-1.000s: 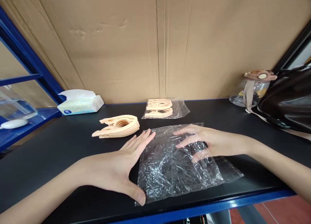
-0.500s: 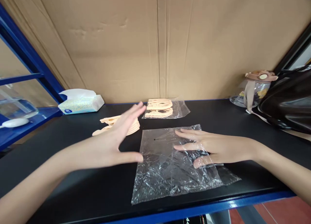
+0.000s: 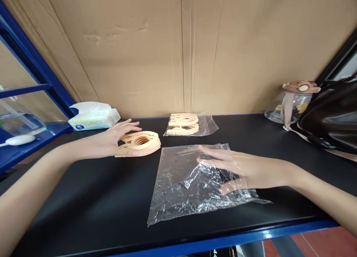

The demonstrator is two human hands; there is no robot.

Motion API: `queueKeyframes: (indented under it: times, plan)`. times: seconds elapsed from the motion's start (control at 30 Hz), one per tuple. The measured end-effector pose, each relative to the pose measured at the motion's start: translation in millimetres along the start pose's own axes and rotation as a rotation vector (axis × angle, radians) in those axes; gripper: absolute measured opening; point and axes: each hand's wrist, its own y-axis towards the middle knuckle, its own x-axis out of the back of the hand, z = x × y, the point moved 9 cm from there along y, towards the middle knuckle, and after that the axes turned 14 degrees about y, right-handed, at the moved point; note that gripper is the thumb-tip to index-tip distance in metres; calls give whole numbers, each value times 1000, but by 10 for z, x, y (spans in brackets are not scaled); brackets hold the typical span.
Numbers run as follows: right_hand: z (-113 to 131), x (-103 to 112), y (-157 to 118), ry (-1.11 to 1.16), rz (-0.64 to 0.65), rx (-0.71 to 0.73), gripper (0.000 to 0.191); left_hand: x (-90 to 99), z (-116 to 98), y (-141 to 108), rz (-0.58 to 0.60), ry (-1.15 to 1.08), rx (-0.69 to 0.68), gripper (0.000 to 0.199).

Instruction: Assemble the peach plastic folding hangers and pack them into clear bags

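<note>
On the left, my left hand (image 3: 118, 138) is at a stack of peach-coloured plastic pieces (image 3: 146, 143), its thumb along the near side and its fingers over the far side. A clear plastic bag (image 3: 178, 190) lies flat and crinkled in front of me. My right hand (image 3: 237, 169) has its fingers spread inside or beneath the film at the bag's right part; which of the two I cannot tell. Farther back, more peach pieces (image 3: 184, 123) lie in another clear bag (image 3: 208, 125).
A tissue pack (image 3: 95, 117) stands at the back left beside a blue frame (image 3: 30, 86). At the back right are a bottle with a strap (image 3: 297, 100) and a dark bag (image 3: 331, 115). Brown cardboard (image 3: 134, 56) rises behind the black table (image 3: 92, 208).
My left hand has moved left and back from beside the clear bag to the peach stack, closing around its left end. The bag's film has shifted slightly under my nearly still right hand.
</note>
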Motion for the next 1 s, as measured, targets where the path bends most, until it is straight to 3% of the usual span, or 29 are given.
queueKeyframes:
  times: [0.17,0.37,0.47,0.67,0.83,0.9,0.93,1.0]
  plan:
    - [-9,-32,4,-47,34,-15,67,16,-25,26,30,-47,7,64]
    - [85,59,37,-182,-118,42,55,4,7,73,74,-40,12,63]
    - [120,79,37,-224,-165,54,50,41,3,93,27,-31,22,63]
    - [54,111,-34,-154,-95,-4,41,99,-175,50,51,-56,2,74]
    - [19,197,-115,-116,-78,11,25,282,-590,-196,128,-62,-115,63]
    - [28,213,-124,-121,-78,16,21,221,-693,-379,188,-11,-96,77]
    - [38,217,-123,-122,-78,18,20,190,-716,-474,176,40,-70,83]
    - [56,231,-122,-132,-83,16,18,199,-677,-648,16,178,49,87]
